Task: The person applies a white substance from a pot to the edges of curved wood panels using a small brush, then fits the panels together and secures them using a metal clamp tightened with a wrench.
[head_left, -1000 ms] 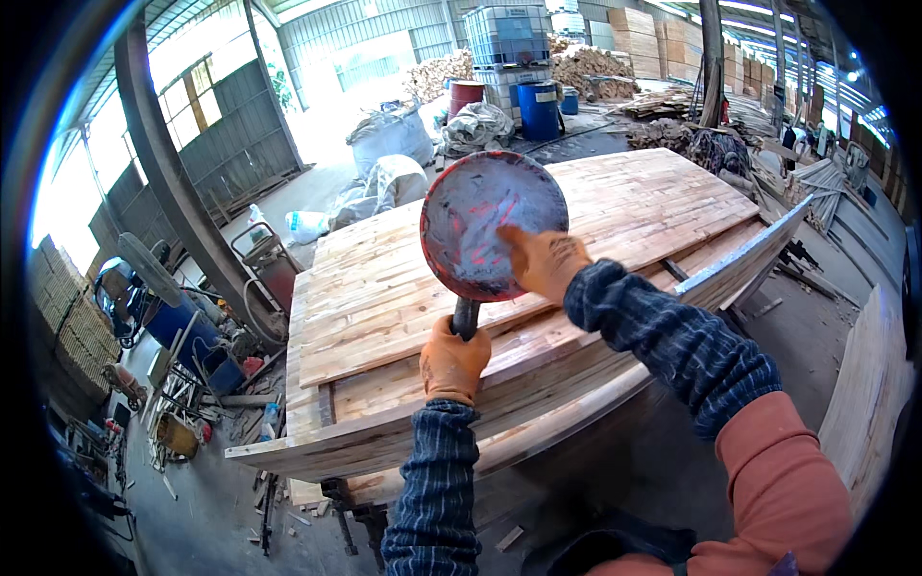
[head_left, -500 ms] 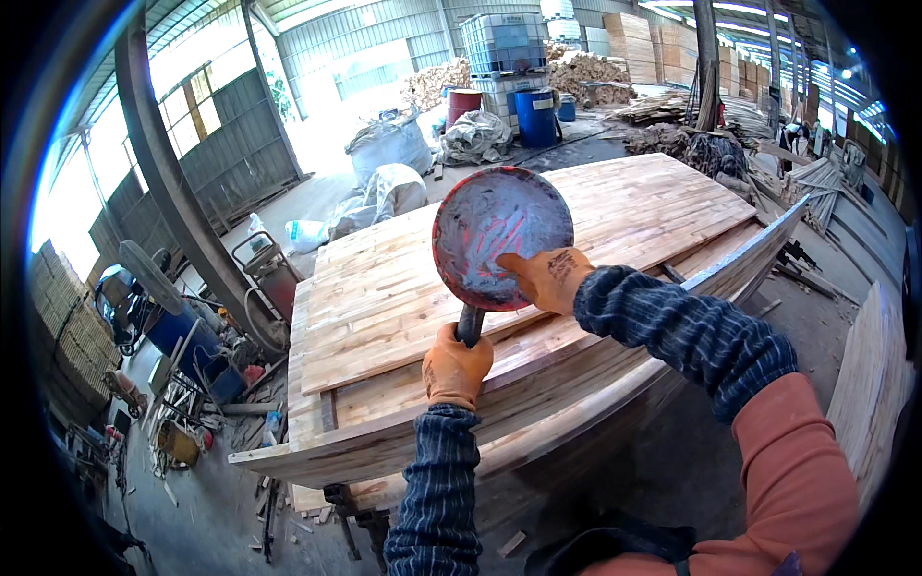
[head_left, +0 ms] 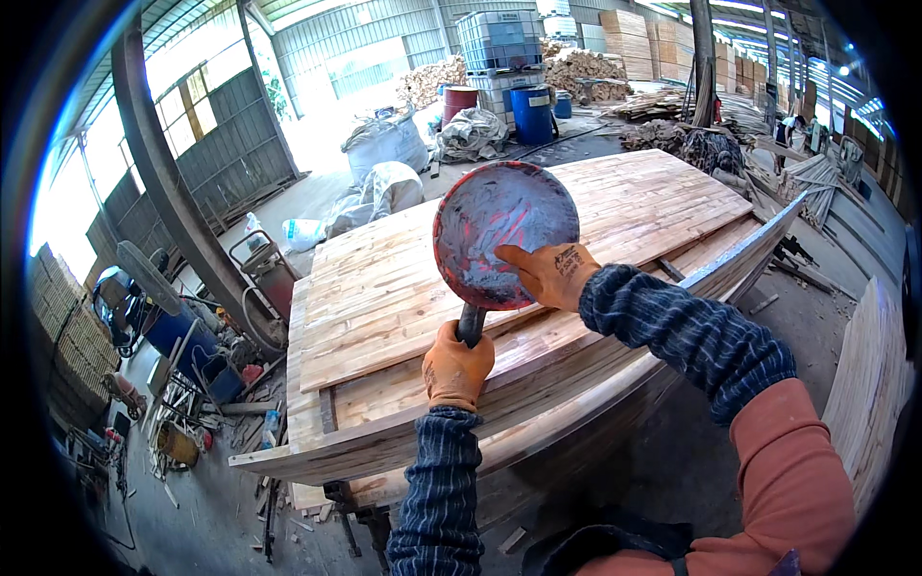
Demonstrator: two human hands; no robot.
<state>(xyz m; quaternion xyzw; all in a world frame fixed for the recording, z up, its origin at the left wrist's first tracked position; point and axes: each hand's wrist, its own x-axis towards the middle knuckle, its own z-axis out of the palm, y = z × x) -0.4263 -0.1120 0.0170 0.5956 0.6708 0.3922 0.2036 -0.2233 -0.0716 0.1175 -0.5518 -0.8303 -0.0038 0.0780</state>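
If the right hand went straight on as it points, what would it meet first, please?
The right hand would probably meet the pan, which it may be touching; depth is unclear.

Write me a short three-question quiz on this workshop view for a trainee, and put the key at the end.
1. True or false: the left hand grips the dark handle of the round pan.
2. Which of these is nearest to the right hand?
A) the red barrel
B) the round pan
C) the woodpile
3. Fill the gap: the gloves on both hands are ____ in colour.

Key: 1. True; 2. B; 3. orange.
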